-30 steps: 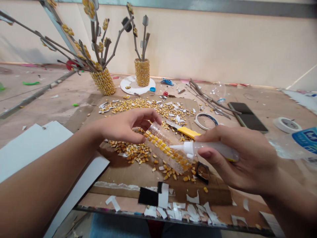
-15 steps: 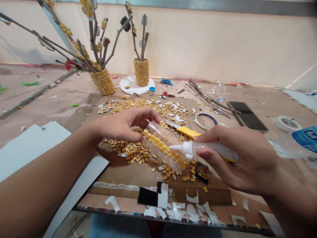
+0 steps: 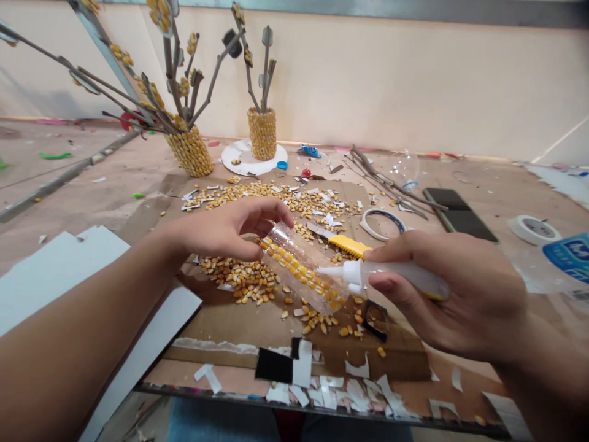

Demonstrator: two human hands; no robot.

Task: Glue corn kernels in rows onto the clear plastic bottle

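Note:
My left hand [image 3: 239,230] grips one end of a clear plastic cylinder [image 3: 317,298], thumb on the near side and fingers curled over the far side. Rows of yellow corn kernels [image 3: 299,270] are stuck along the cylinder, which lies tilted above the cardboard. In my right hand [image 3: 460,294] is a white glue bottle [image 3: 405,276], held between thumb and fingers. Its thin nozzle points left and reaches the cylinder's surface just beside the kernel rows. Loose kernels [image 3: 243,279] lie in a pile beneath my left hand.
Behind stand two kernel-covered pots [image 3: 263,134] with twigs. A yellow utility knife [image 3: 347,244], a tape roll [image 3: 383,224], a phone [image 3: 460,215] and loose twigs [image 3: 386,181] lie beyond my hands. White paper scraps [image 3: 331,393] litter the front edge; white sheets [image 3: 59,270] are at left.
Both hands remain in nearly the same place. The cylinder has shifted slightly left with my left hand, while the glue bottle has moved a little to the right.

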